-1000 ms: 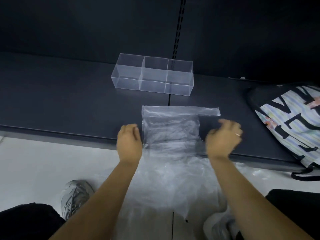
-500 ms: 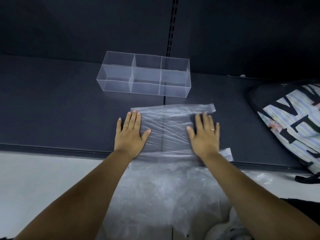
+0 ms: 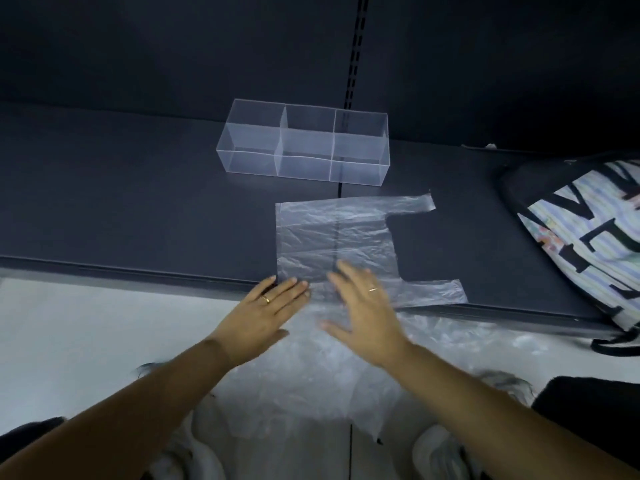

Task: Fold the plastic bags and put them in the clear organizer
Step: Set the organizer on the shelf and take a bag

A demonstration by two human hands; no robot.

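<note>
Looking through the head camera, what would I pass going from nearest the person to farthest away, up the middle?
Crumpled heap of plastic bags → flat plastic bag on the dark shelf → clear organizer → back wall. The left hand and right hand overlap where heap meets flat bag, so they are left out.

a single wide-angle view from the person's head, looking forward and down over both forearms. the left hand (image 3: 263, 313) and right hand (image 3: 367, 313) sit close, low in the centre; the dark grey flat shelf (image 3: 138, 209) lies farther off, its dark back wall (image 3: 173, 46) filling the top; pale grey floor (image 3: 86, 323) runs below.
</note>
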